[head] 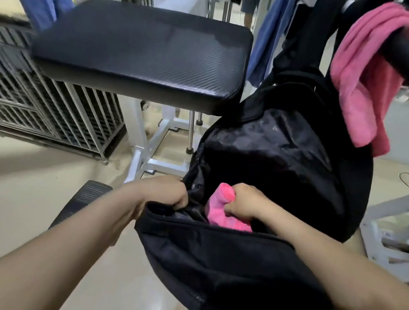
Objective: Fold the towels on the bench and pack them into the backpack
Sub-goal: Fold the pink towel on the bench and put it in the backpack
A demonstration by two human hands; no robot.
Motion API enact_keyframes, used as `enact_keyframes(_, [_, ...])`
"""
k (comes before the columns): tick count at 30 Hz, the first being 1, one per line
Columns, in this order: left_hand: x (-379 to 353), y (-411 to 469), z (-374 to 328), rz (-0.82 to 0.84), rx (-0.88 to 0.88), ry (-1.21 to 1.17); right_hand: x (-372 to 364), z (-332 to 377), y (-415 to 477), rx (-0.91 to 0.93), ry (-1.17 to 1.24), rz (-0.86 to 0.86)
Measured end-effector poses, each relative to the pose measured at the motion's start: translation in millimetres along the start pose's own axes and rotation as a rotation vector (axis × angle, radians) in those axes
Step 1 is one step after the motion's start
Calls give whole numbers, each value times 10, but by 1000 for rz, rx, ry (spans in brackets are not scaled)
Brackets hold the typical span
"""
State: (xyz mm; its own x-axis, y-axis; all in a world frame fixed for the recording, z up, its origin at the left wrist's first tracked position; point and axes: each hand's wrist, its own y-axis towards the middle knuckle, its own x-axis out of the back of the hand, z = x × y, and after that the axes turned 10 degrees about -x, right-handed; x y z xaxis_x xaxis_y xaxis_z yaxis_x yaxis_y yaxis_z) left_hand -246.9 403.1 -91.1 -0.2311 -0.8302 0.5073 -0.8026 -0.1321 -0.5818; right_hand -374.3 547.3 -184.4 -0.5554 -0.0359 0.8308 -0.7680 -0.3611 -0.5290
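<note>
Head view (sole view).

The left hand (167,196) is gripping the near-left rim of the black backpack (289,168), with its fingers curling over the fabric and holding the mouth apart. The right hand (244,201) is clamping a folded pink towel (218,210) just inside that mouth, thumb and fingers wrapping the bundle. The hands are sitting near each other without touching, with the towel between them. The towel is lying partly in the main compartment, and its lower part is hiding behind the front flap.

Step in hand, as judged: seating this towel in the bag. To do it well, the left hand should be drawing the rim outward so the mouth is gaping wide. The right hand should be squeezing the fold flat, sliding it down along the back panel, and letting go only at the bottom. Otherwise the fold is likely to be springing open.

Orientation: the towel's long axis is running from its rounded folded end, which is pointing up and away from the person, down into the bag. The backpack's long axis is running near to far, with its mouth facing up toward the camera.

A second pink towel (363,73) is hanging unfolded over a padded bar (406,57), to the right of the surface (140,45) and well apart from it.
</note>
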Motion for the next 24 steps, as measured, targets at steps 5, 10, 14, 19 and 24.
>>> enact_keyframes(5, [113, -183, 100, -24, -37, 55, 53, 340, -84, 113, 171, -105])
enact_keyframes(10, [228, -245, 175, -57, -47, -18, 114, 319, 238, -79, 315, 298])
enact_keyframes(14, [258, -232, 228, -46, -61, -91, -185, 274, 512, -148, 20, -68])
enact_keyframes(19, [186, -134, 228, -42, -57, -99, -459, 297, 463, 23, -248, -523])
enact_keyframes(24, [184, -73, 217, -25, -51, -93, -613, 309, 665, 36, -157, -171])
